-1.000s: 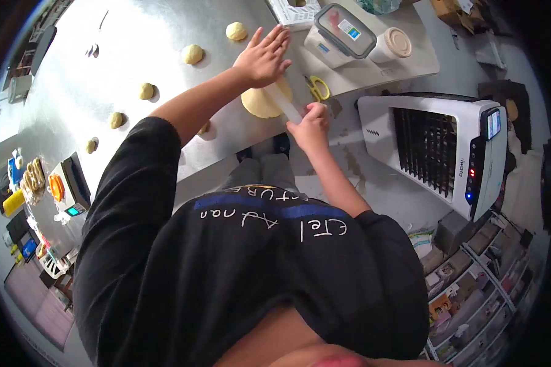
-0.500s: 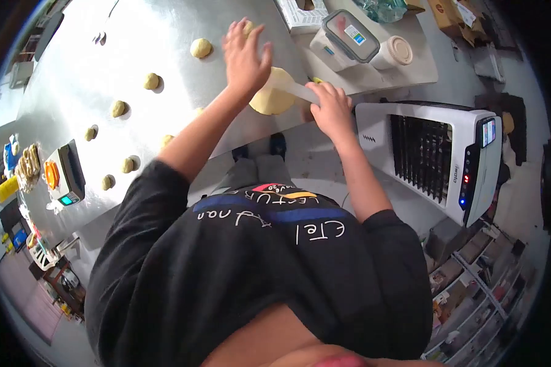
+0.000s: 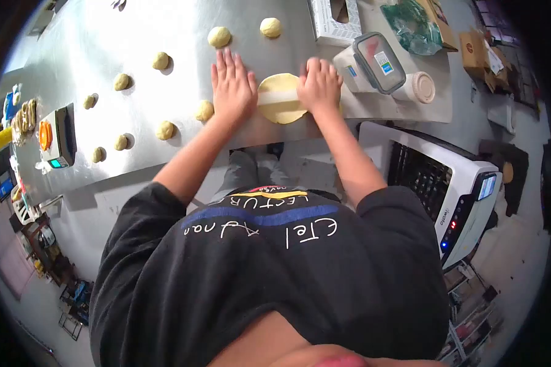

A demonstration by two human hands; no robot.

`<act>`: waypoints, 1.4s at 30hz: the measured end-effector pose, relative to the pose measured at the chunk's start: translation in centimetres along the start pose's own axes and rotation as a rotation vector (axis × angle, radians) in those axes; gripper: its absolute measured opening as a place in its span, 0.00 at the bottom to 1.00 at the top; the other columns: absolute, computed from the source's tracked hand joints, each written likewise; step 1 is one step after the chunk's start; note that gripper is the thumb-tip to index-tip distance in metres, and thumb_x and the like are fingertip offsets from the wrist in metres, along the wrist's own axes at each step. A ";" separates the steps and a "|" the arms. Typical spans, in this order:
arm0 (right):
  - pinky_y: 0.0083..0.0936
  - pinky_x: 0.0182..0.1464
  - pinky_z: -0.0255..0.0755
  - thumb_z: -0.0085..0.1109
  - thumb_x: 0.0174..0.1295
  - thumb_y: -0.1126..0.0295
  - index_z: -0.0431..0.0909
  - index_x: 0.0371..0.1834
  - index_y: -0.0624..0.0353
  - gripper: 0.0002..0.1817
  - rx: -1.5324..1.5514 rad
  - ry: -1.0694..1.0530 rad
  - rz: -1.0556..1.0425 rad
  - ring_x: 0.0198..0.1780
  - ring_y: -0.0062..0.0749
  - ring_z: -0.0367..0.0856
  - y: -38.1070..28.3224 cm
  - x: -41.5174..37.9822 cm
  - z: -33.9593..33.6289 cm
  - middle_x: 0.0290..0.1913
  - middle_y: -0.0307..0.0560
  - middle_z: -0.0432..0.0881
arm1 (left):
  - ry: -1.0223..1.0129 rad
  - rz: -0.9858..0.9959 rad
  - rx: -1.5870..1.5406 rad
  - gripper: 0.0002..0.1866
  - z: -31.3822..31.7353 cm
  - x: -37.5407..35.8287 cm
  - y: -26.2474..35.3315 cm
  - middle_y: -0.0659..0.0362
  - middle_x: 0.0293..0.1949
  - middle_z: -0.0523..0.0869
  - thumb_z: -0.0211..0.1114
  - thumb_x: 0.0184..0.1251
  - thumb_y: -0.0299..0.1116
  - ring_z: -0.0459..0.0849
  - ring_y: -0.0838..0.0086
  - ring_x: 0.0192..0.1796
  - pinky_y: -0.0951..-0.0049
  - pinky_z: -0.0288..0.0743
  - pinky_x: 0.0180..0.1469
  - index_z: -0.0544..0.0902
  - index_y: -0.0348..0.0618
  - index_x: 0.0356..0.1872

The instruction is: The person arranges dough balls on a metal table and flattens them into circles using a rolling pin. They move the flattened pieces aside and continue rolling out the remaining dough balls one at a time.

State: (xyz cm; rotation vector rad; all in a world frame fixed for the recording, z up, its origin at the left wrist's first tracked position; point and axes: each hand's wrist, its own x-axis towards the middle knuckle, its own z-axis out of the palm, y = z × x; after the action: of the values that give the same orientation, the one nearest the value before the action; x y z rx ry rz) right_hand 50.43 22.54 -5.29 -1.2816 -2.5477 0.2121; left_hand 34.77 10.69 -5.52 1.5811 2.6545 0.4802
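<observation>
A pale rolling pin (image 3: 278, 96) lies across a flat round of yellow dough (image 3: 283, 114) near the front edge of the metal table. My left hand (image 3: 232, 88) rests on the pin's left end, palm down, fingers stretched and slightly apart. Over the right end, my right hand (image 3: 320, 85) has its fingers bent round the pin and hides that end. One dough ball (image 3: 204, 111) is just left of my left wrist; another ball (image 3: 219, 37) sits beyond its fingertips. A further ball (image 3: 270, 27) lies behind the dough round.
Several more dough balls (image 3: 160, 60) stand to the left on the metal table (image 3: 183, 79). A digital scale (image 3: 60, 137) is at the far left. At the right are a lidded plastic container (image 3: 379, 63), a white tub (image 3: 419, 88), a box (image 3: 335, 27) and an air cooler (image 3: 438, 165).
My left hand has come down and back from beside a far dough ball onto the rolling pin. The slanted pin now lies level across the dough. My right hand has moved forward in the view.
</observation>
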 end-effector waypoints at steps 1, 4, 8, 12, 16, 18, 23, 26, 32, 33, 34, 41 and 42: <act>0.48 0.45 0.64 0.52 0.51 0.63 0.68 0.36 0.54 0.11 -0.045 -0.002 0.024 0.44 0.45 0.73 -0.2 1.3 0.3 0.40 0.46 0.75 | 0.087 0.031 -0.009 0.30 0.3 1.4 -0.4 0.42 0.73 0.56 0.44 0.72 0.42 0.45 0.52 0.77 0.53 0.35 0.76 0.62 0.29 0.68; 0.51 0.47 0.66 0.49 0.54 0.64 0.68 0.42 0.54 0.13 -0.035 0.090 0.069 0.49 0.49 0.73 -0.7 4.9 1.4 0.43 0.49 0.76 | 0.234 0.091 -0.085 0.30 -0.1 5.0 -0.9 0.45 0.74 0.52 0.42 0.73 0.42 0.43 0.53 0.77 0.53 0.34 0.76 0.58 0.31 0.70; 0.54 0.57 0.62 0.49 0.55 0.63 0.66 0.55 0.54 0.23 -0.004 0.034 0.059 0.57 0.49 0.69 -1.5 5.7 0.6 0.52 0.52 0.74 | 0.230 0.128 -0.067 0.31 -0.1 5.1 -1.6 0.48 0.75 0.50 0.42 0.74 0.44 0.40 0.56 0.78 0.53 0.33 0.76 0.57 0.37 0.72; 0.54 0.64 0.57 0.50 0.55 0.63 0.65 0.63 0.55 0.29 -0.008 0.100 -0.117 0.64 0.47 0.66 -1.3 -1.0 -0.9 0.60 0.49 0.72 | -0.010 0.122 0.114 0.32 -0.7 -1.2 -0.7 0.47 0.75 0.50 0.40 0.73 0.46 0.42 0.56 0.78 0.50 0.32 0.75 0.58 0.37 0.72; 0.46 0.69 0.54 0.52 0.55 0.67 0.68 0.64 0.50 0.29 0.036 0.057 -0.202 0.67 0.43 0.65 -0.3 -7.6 -1.3 0.68 0.45 0.68 | -0.106 0.166 0.096 0.32 -2.1 -7.3 0.5 0.46 0.74 0.54 0.42 0.72 0.47 0.46 0.54 0.77 0.43 0.32 0.73 0.60 0.38 0.71; 0.42 0.70 0.54 0.53 0.55 0.68 0.73 0.61 0.49 0.26 0.049 0.054 -0.222 0.66 0.41 0.66 0.7 -9.8 -1.1 0.69 0.44 0.67 | -0.078 0.202 0.035 0.30 -2.8 -9.3 0.9 0.48 0.71 0.62 0.50 0.69 0.44 0.53 0.55 0.75 0.44 0.37 0.73 0.63 0.41 0.69; 0.38 0.55 0.68 0.57 0.48 0.79 0.82 0.45 0.44 0.21 0.270 0.035 -0.202 0.46 0.34 0.76 1.1 -11.9 -3.0 0.49 0.35 0.78 | -0.075 0.337 -0.052 0.28 -3.5 -9.4 -0.6 0.61 0.55 0.77 0.65 0.53 0.29 0.71 0.61 0.59 0.52 0.55 0.68 0.73 0.50 0.60; 0.42 0.45 0.70 0.59 0.47 0.76 0.78 0.40 0.47 0.15 0.311 -0.013 -0.021 0.40 0.40 0.77 -0.6 -12.8 -4.5 0.38 0.39 0.75 | -0.166 0.506 -0.167 0.30 -4.9 -6.9 -1.5 0.58 0.56 0.77 0.64 0.52 0.29 0.70 0.59 0.60 0.52 0.56 0.69 0.73 0.50 0.61; 0.43 0.49 0.67 0.67 0.46 0.67 0.67 0.42 0.56 0.22 0.227 -0.191 0.053 0.46 0.49 0.71 -3.3 -13.9 -2.5 0.43 0.49 0.72 | -0.195 0.644 -0.094 0.27 -2.1 0.2 -1.6 0.51 0.69 0.64 0.51 0.69 0.44 0.52 0.57 0.75 0.53 0.43 0.75 0.68 0.40 0.66; 0.43 0.51 0.66 0.69 0.44 0.65 0.66 0.44 0.57 0.25 0.219 -0.217 0.129 0.48 0.49 0.70 -3.6 -13.7 -2.7 0.44 0.50 0.71 | -0.201 0.650 -0.096 0.27 -1.3 1.1 -1.3 0.51 0.69 0.64 0.51 0.69 0.44 0.52 0.57 0.75 0.53 0.43 0.75 0.68 0.40 0.66; 0.44 0.53 0.64 0.71 0.43 0.63 0.64 0.45 0.57 0.29 0.210 -0.244 0.206 0.49 0.49 0.68 -3.6 -13.5 -2.9 0.46 0.50 0.70 | -0.209 0.684 -0.009 0.28 -1.0 2.2 -0.1 0.51 0.70 0.63 0.47 0.71 0.46 0.51 0.59 0.76 0.54 0.43 0.75 0.66 0.38 0.66; 0.45 0.57 0.61 0.73 0.41 0.61 0.61 0.49 0.58 0.35 0.220 -0.180 0.399 0.52 0.52 0.67 -1.2 -13.3 -2.1 0.49 0.52 0.68 | -0.167 0.758 0.161 0.31 1.0 5.6 5.6 0.55 0.74 0.58 0.42 0.74 0.50 0.46 0.64 0.78 0.53 0.35 0.76 0.59 0.41 0.71; 0.45 0.56 0.63 0.74 0.41 0.61 0.61 0.49 0.58 0.36 0.196 -0.157 0.402 0.51 0.52 0.68 -0.7 -13.2 -2.1 0.49 0.53 0.68 | -0.123 0.756 0.121 0.32 1.3 6.1 6.4 0.55 0.74 0.57 0.42 0.73 0.50 0.46 0.64 0.78 0.52 0.36 0.76 0.58 0.41 0.72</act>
State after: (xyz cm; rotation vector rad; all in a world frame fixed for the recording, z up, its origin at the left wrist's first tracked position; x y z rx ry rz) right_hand 58.04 11.59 -5.52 -1.7400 -2.2897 0.6501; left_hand 37.53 19.10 -4.12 2.5301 1.9469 0.2069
